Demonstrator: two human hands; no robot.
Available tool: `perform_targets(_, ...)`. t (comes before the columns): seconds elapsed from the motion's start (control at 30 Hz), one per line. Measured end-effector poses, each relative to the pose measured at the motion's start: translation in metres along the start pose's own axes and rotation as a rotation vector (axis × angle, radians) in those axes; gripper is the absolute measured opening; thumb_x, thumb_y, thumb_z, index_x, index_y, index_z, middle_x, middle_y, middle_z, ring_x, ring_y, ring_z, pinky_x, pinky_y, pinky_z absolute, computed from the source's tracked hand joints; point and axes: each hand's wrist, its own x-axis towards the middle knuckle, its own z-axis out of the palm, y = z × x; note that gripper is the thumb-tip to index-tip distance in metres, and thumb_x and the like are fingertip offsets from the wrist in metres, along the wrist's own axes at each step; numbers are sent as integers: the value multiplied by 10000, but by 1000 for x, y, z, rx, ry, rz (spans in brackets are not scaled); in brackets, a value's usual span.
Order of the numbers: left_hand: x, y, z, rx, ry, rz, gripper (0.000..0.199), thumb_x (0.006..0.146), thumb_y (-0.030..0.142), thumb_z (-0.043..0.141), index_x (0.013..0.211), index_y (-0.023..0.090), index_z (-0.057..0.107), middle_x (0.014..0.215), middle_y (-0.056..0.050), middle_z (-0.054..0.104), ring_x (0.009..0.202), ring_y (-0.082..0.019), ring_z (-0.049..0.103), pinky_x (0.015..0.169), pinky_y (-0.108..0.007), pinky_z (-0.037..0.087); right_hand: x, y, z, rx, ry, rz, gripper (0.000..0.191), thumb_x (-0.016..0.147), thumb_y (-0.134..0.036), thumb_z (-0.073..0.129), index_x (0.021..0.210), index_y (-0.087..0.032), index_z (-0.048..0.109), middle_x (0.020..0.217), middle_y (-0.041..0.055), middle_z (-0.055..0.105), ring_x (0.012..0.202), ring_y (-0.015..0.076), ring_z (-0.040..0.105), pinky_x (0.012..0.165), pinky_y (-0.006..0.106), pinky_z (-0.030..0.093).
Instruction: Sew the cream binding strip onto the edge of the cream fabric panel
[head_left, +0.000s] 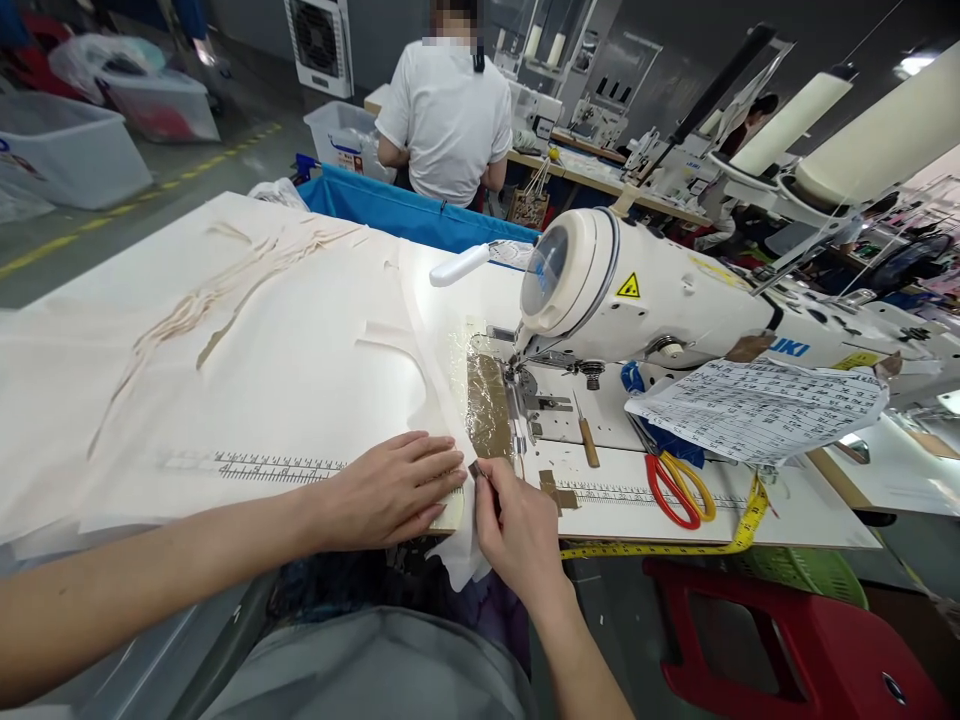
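My left hand [405, 487] lies flat on the white table, its fingers stretched over the edge of a thin white fabric piece [431, 380]. Close beside it, my right hand [517, 515] is closed in a pinch around a small dark metal tool [475, 470], only its tip showing. The fabric runs from the far part of the table, passes between the hands and hangs over the front edge. Just beyond my right hand is a brown taped patch [489, 405], left of the needle area of a white sewing machine [585, 275].
Red and yellow scissors [675, 490], a wooden-handled awl [586, 440] and a yellow measuring tape [739, 535] lie right. A written sheet [757, 405] hangs on the machine. Crumpled pale fabric [195, 310] spreads left. A red stool [810, 640] stands lower right; a person [454, 120] sits beyond.
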Motion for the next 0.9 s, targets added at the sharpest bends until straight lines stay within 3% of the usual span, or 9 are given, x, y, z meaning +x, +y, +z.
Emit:
perform_targets(0.2, 2, 0, -3, 10, -7, 4, 327, 977, 253, 435, 1225, 118, 600, 1218, -124, 655, 1169, -275, 571, 987, -416, 464, 3, -1, 1, -31, -2, -12, 243, 955, -166, 364, 973, -174, 606, 663, 4, 669, 583, 155, 654, 524, 241, 319)
perform_targets(0.37, 4, 0, -4, 23, -13, -16, 314, 983, 260, 440, 1225, 157, 612, 1207, -100, 666, 1168, -246, 583, 983, -382, 462, -11, 1, -19, -59, -77, -57, 226, 920, -153, 385, 836, -198, 590, 578, -15, 608, 513, 158, 590, 507, 265, 273)
perform_targets(0.47, 3, -1, -3, 21, -2, -12, 326, 992, 262, 424, 1242, 161, 607, 1219, -95, 667, 1175, -241, 584, 992, -379, 461, -20, 4, -28, -49, -111, -41, 214, 929, -155, 394, 866, -203, 593, 573, -34, 607, 489, 142, 567, 508, 251, 284)
perform_targets(0.73, 2, -4, -4, -55, -4, -2, 354, 999, 228, 399, 1284, 119, 577, 1283, -127, 638, 1249, -259, 550, 1087, -432, 420, -9, -1, -8, -72, -20, -17, 246, 954, -158, 366, 927, -196, 608, 652, 7, 657, 588, 166, 641, 533, 252, 306)
perform_targets(0.9, 1, -4, -4, -69, -30, 14, 370, 982, 222, 434, 1313, 118, 561, 1286, -140, 637, 1244, -262, 568, 1098, -431, 418, -6, -5, -4, 43, 43, 51, 226, 965, -178, 371, 1008, -177, 593, 683, 0, 691, 551, 146, 639, 513, 224, 338)
